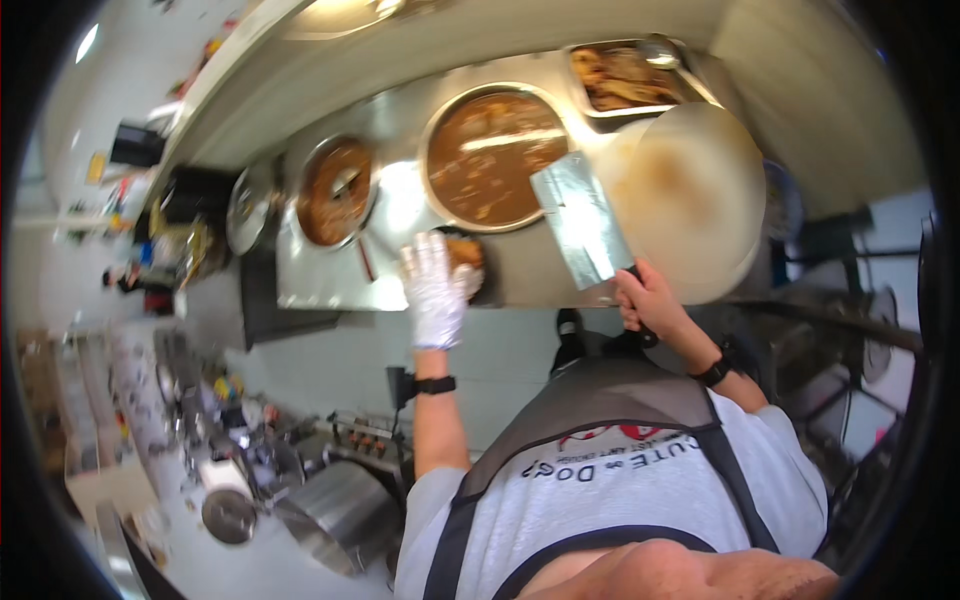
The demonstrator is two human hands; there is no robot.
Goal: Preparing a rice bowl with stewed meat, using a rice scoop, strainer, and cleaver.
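Note:
My right hand (pixel 651 301) grips the dark handle of a broad steel cleaver (pixel 581 221), its blade raised at the left edge of a round, pale chopping board (pixel 682 202) with a brown stain. My left hand (pixel 439 289) wears a clear plastic glove. It is at a dark bowl (pixel 480 281) near the counter's front edge, with its thumb over the orange-brown food (pixel 465 253) and its fingers along the left side. Whether it grips the bowl or only touches it is unclear. Part of the bowl is hidden behind the glove.
A large pot of brown stew (pixel 495 161) stands behind the bowl on the steel counter (pixel 397 199). Left of it is a smaller stew pot (pixel 337 187) with a ladle. A metal tray of browned food (pixel 622 79) sits behind the board. Far left, a person (pixel 146 283) stands.

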